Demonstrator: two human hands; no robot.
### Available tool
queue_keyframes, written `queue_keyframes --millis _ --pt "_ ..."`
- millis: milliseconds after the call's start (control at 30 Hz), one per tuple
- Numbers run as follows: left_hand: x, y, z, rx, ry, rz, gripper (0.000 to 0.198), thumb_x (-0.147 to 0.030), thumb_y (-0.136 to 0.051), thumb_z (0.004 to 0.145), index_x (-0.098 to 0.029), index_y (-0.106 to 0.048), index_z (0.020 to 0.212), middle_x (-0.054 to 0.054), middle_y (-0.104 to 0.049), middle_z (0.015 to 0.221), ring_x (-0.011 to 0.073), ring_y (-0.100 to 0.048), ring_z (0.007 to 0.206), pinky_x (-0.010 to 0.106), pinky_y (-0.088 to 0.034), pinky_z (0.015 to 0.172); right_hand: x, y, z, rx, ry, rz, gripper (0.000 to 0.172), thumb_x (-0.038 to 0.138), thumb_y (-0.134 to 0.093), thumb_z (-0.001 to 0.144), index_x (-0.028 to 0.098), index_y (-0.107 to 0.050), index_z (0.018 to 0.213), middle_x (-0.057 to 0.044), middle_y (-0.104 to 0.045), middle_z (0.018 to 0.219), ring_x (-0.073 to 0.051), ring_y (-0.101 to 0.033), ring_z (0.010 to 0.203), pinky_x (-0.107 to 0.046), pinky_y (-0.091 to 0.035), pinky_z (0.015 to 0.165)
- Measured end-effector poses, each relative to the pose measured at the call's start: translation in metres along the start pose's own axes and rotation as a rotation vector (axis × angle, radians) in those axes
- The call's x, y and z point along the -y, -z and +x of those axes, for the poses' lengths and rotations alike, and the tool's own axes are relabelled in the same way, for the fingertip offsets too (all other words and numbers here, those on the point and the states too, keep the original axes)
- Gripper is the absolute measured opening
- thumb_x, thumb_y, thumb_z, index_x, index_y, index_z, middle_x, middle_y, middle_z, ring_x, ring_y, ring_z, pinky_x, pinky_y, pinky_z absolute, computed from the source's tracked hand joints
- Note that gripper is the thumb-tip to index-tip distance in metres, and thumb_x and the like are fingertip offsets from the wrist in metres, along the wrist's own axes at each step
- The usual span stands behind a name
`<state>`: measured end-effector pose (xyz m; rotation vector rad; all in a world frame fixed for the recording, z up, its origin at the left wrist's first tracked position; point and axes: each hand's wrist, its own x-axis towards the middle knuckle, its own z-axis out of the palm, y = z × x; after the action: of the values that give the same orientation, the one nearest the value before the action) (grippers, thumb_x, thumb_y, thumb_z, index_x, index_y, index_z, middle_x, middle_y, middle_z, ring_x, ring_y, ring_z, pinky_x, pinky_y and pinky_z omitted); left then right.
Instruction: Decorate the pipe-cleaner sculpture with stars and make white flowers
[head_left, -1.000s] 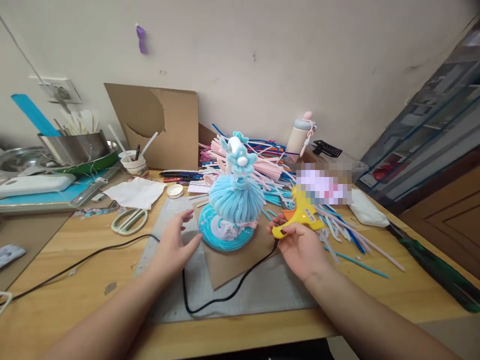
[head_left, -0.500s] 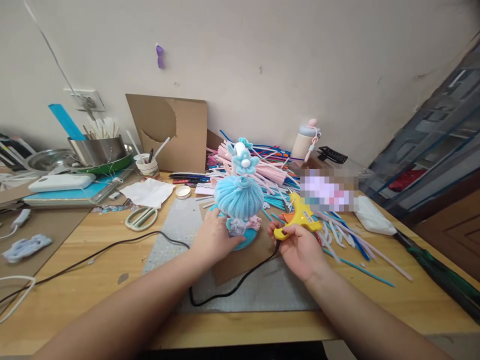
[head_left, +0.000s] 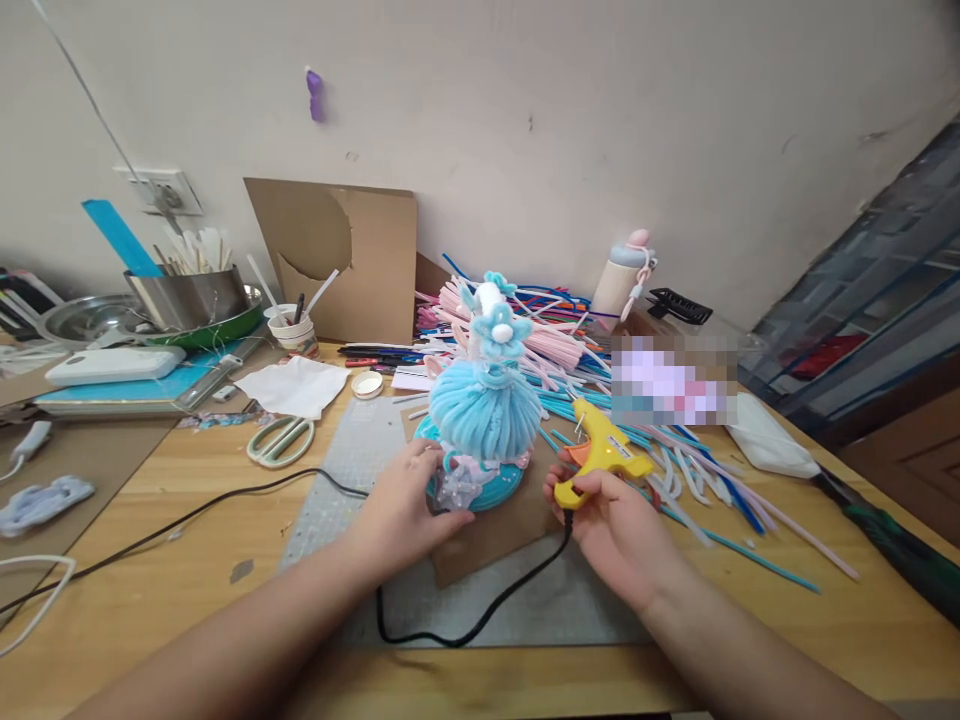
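A light-blue pipe-cleaner craft (head_left: 486,405) stands before me, with a puffy skirt-like body, a flower with a white centre near its top and a round blue base (head_left: 499,492). My left hand (head_left: 409,505) grips the left side of that base, beside a pale lilac bow (head_left: 459,487). In my right hand (head_left: 611,520) is a yellow hot glue gun (head_left: 604,450), held by its handle with the nozzle up and apart from the craft. Its black cord (head_left: 487,615) hangs from the handle and loops across the cutting mat. Some right-hand fingers are hidden behind the handle.
A cardboard piece (head_left: 469,555) lies on the grey cutting mat (head_left: 330,530). Behind the craft are bundles of pipe cleaners (head_left: 547,345), with loose strands at right. Scissors (head_left: 281,442), a white cloth (head_left: 294,386) and a cup (head_left: 291,330) are at left. A bottle (head_left: 621,285) stands by the wall.
The craft's skirt leans lower to the right, and a pink bow in front is now mostly covered. The glue gun sits slightly lower and further right, partly because the view shifted. Both grips stay.
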<state>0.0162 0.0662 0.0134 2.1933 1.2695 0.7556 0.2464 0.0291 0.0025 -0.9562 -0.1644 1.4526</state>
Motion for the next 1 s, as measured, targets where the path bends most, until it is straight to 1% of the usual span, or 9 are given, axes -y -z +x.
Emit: queue_keyframes --millis 167,300,433,533,667,800,867,933,1000 --pt "0.004 0.008 -0.019 0.108 0.305 -0.641 0.042 -0.041 -0.071 0.068 -0.018 -0.058 0.101 0.007 -0.064 0.100 0.0214 -0.057 0.093 0.033 -0.044 0.083 -0.008 0.021 -0.031 0.037 -0.111 -0.096 0.031 0.005 -0.060 0.054 0.017 -0.066 0.082 -0.003 -0.063 0.082 -0.015 -0.059 0.072 -0.025 -0.054 0.064" --pt "0.006 0.011 -0.022 0.196 0.585 -1.233 0.042 -0.050 -0.051 0.084 -0.012 -0.058 0.099 0.010 -0.067 0.088 0.0161 -0.061 0.072 0.027 -0.045 0.065 -0.011 0.044 -0.044 0.218 -0.199 -0.320 0.028 0.009 -0.053 0.053 0.016 -0.065 0.077 -0.002 -0.060 0.072 -0.012 -0.053 0.056 -0.023 -0.046 0.048" --pt "0.007 0.017 -0.019 0.197 0.743 -1.371 0.037 -0.045 -0.040 0.091 -0.012 -0.056 0.096 0.010 -0.067 0.082 0.0133 -0.059 0.059 0.022 -0.041 0.051 -0.011 0.042 -0.046 0.381 -0.460 -0.585 0.033 0.009 -0.047 0.052 0.014 -0.062 0.080 -0.001 -0.058 0.068 -0.010 -0.054 0.048 -0.017 -0.037 0.039" --pt "0.010 0.021 -0.018 0.190 0.756 -1.356 0.032 -0.042 -0.043 0.088 -0.013 -0.055 0.095 0.009 -0.066 0.083 0.0124 -0.057 0.058 0.020 -0.037 0.047 -0.008 0.027 -0.041 0.442 -0.501 -0.793 0.025 0.015 -0.048 0.063 0.015 -0.059 0.086 0.000 -0.058 0.066 -0.011 -0.058 0.049 -0.018 -0.039 0.040" --pt "0.012 0.023 -0.022 0.223 0.662 -1.034 0.020 -0.024 -0.052 0.075 -0.016 -0.054 0.094 0.004 -0.064 0.083 0.0106 -0.051 0.056 0.020 -0.032 0.046 0.004 0.014 -0.034 0.371 -0.231 -1.331 0.017 0.035 -0.054 0.078 0.018 -0.060 0.077 0.000 -0.056 0.061 -0.014 -0.058 0.051 -0.021 -0.040 0.044" --pt "0.004 0.027 -0.034 0.259 0.322 -0.486 0.030 -0.014 -0.049 0.072 -0.021 -0.057 0.100 0.002 -0.066 0.085 0.0183 -0.058 0.076 0.027 -0.044 0.065 0.015 0.008 -0.047 0.274 0.258 -1.544 0.028 0.042 -0.062 0.077 0.019 -0.057 0.063 -0.002 -0.058 0.064 -0.014 -0.054 0.059 -0.022 -0.037 0.049" --pt "-0.002 0.028 -0.042 0.271 0.143 -0.326 0.034 -0.013 -0.048 0.075 -0.024 -0.056 0.107 0.004 -0.067 0.095 0.0216 -0.060 0.086 0.032 -0.046 0.074 0.010 0.003 -0.059 0.361 0.124 -1.420 0.036 0.049 -0.054 0.082 0.019 -0.053 0.062 -0.001 -0.055 0.059 -0.011 -0.050 0.052 -0.021 -0.035 0.045" --pt "-0.008 0.029 -0.049 0.286 -0.015 -0.186 0.039 -0.012 -0.050 0.075 -0.023 -0.055 0.112 0.006 -0.067 0.101 0.0235 -0.061 0.088 0.034 -0.047 0.076 -0.004 -0.004 -0.070 0.552 -0.263 -1.135 0.039 0.055 -0.046 0.085 0.019 -0.053 0.072 0.000 -0.056 0.058 -0.008 -0.046 0.042 -0.017 -0.029 0.036" --pt "-0.010 0.029 -0.053 0.288 -0.174 -0.077 0.041 -0.010 -0.051 0.074 -0.022 -0.055 0.113 0.009 -0.067 0.104 0.0249 -0.061 0.091 0.036 -0.047 0.077 -0.023 -0.013 -0.076 0.625 -0.455 -0.870 0.035 0.053 -0.050 0.084 0.018 -0.053 0.087 0.001 -0.058 0.062 -0.004 -0.041 0.037 -0.013 -0.023 0.031"
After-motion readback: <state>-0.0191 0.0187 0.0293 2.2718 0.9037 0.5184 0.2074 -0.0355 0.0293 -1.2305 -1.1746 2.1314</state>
